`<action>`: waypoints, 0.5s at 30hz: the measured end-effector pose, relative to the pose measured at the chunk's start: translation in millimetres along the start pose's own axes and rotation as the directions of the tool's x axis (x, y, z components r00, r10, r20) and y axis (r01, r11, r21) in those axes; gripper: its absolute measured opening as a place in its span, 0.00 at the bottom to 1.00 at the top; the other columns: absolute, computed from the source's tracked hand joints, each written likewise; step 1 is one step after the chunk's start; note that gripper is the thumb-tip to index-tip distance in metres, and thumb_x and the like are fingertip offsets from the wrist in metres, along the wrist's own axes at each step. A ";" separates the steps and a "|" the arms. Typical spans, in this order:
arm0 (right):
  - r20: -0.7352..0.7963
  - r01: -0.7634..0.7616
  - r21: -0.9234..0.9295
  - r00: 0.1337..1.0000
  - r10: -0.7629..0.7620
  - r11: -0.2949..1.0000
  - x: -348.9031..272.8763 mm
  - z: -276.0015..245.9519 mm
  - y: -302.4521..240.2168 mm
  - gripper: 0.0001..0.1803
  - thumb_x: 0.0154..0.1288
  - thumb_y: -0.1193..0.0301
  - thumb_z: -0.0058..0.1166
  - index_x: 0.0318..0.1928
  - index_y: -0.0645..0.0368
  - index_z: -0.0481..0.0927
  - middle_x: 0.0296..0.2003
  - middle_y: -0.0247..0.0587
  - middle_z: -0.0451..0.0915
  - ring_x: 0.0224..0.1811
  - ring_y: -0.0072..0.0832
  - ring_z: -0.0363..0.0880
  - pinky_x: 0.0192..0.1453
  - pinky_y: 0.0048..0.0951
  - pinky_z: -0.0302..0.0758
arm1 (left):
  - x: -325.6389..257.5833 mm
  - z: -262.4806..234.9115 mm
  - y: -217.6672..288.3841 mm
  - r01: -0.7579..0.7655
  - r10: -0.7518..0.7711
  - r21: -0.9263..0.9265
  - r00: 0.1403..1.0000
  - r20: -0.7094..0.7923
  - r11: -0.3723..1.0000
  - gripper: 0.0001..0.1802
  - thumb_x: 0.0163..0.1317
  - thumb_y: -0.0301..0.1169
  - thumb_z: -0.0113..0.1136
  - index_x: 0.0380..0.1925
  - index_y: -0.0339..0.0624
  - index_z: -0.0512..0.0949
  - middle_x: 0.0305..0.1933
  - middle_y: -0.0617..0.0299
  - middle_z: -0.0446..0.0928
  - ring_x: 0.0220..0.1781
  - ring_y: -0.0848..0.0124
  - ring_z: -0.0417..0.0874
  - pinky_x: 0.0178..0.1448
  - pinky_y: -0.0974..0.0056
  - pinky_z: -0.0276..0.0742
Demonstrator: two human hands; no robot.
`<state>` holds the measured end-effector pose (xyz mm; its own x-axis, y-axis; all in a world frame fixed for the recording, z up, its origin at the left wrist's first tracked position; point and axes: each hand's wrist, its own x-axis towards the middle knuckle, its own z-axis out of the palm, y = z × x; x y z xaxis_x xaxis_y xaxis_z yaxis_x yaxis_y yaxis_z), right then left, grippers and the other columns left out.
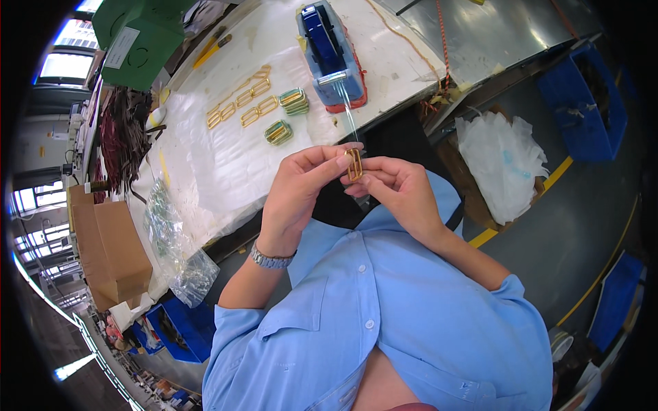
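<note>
**Both hands hold a gold buckle at the end of a strip of clear tape**

The left hand (296,198) and the right hand (396,192) meet in front of the chest, at the near edge of the white worktable (219,171). Between them is a small rectangular gold buckle (354,164), held upright. The left thumb and forefinger are closed on its left side, and the right fingertips pinch its lower right edge. A strip of clear tape (348,116) runs from the buckle up to the blue tape dispenser (330,55) standing on the table.

To the left of the dispenser, a row of loose gold buckles (241,103) lies flat on the table. Just beside them sit two small taped bundles (288,115) of buckles. A clear plastic bag (175,246) lies at the table's left end, near a cardboard box (113,250).
</note>
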<state>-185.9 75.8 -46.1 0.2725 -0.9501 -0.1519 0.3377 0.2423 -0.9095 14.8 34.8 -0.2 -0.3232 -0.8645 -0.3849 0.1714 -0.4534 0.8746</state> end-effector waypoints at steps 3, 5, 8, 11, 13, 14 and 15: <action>0.001 -0.003 -0.010 1.000 0.003 1.000 -0.5 0.4 -1.7 0.16 0.82 0.79 0.52 0.63 0.75 0.81 0.48 0.52 0.91 0.50 0.30 0.92 0.59 0.29 0.87 | 1.7 -4.0 -5.5 -0.002 0.003 0.024 1.000 -0.014 1.000 0.11 0.74 0.30 0.70 0.47 0.33 0.88 0.47 0.57 0.90 0.52 0.74 0.86 0.64 0.65 0.79; -0.003 -0.010 -0.020 1.000 0.010 1.000 -0.8 0.5 -1.0 0.16 0.82 0.79 0.52 0.63 0.75 0.80 0.48 0.52 0.91 0.51 0.31 0.92 0.59 0.29 0.87 | 2.0 -1.4 -7.8 -0.007 0.008 0.028 1.000 -0.030 1.000 0.11 0.73 0.31 0.70 0.47 0.33 0.88 0.46 0.58 0.90 0.49 0.76 0.86 0.62 0.66 0.79; -0.016 -0.010 -0.004 1.000 0.010 1.000 -0.4 1.2 0.1 0.17 0.82 0.78 0.53 0.64 0.75 0.80 0.48 0.51 0.91 0.51 0.31 0.92 0.59 0.30 0.88 | 3.1 1.3 -8.7 -0.005 0.007 0.037 0.999 -0.050 0.999 0.11 0.73 0.31 0.71 0.46 0.33 0.88 0.45 0.60 0.89 0.45 0.78 0.85 0.58 0.68 0.80; -0.001 -0.052 0.180 0.999 0.053 0.982 1.3 3.5 0.4 0.18 0.81 0.75 0.57 0.64 0.74 0.80 0.49 0.48 0.91 0.50 0.28 0.92 0.56 0.27 0.87 | 5.6 -1.1 -12.3 -0.006 0.008 0.045 0.999 -0.052 0.999 0.11 0.73 0.32 0.71 0.46 0.32 0.88 0.44 0.60 0.89 0.44 0.78 0.85 0.56 0.69 0.80; -0.016 -0.028 0.131 0.999 0.030 0.991 2.2 7.8 2.1 0.19 0.80 0.74 0.61 0.64 0.74 0.81 0.48 0.47 0.91 0.49 0.27 0.92 0.54 0.26 0.88 | 5.1 0.6 -12.5 -0.015 0.017 0.047 0.999 -0.046 0.999 0.12 0.73 0.32 0.71 0.46 0.32 0.88 0.44 0.60 0.89 0.43 0.78 0.85 0.55 0.70 0.80; -0.017 -0.027 0.130 0.999 0.030 0.991 3.1 7.2 1.2 0.19 0.80 0.74 0.61 0.64 0.74 0.81 0.48 0.47 0.91 0.49 0.27 0.92 0.54 0.26 0.88 | 3.2 5.0 -11.5 -0.017 0.021 0.051 0.997 -0.078 0.999 0.11 0.73 0.31 0.71 0.46 0.32 0.88 0.46 0.59 0.89 0.44 0.78 0.85 0.56 0.70 0.80; -0.020 -0.053 0.105 0.998 0.056 0.993 5.3 6.0 -0.4 0.19 0.80 0.75 0.61 0.64 0.74 0.81 0.48 0.48 0.91 0.49 0.28 0.92 0.55 0.27 0.88 | 1.9 8.2 -11.5 -0.020 0.026 0.055 0.993 -0.111 0.998 0.11 0.73 0.31 0.71 0.46 0.31 0.88 0.47 0.59 0.89 0.46 0.77 0.86 0.57 0.70 0.80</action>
<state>-179.1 71.8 -44.3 0.2726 -0.9389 -0.2102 0.4153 0.3119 -0.8545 4.6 40.1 -8.6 -0.2134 -0.8946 -0.3926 0.1267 -0.4238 0.8968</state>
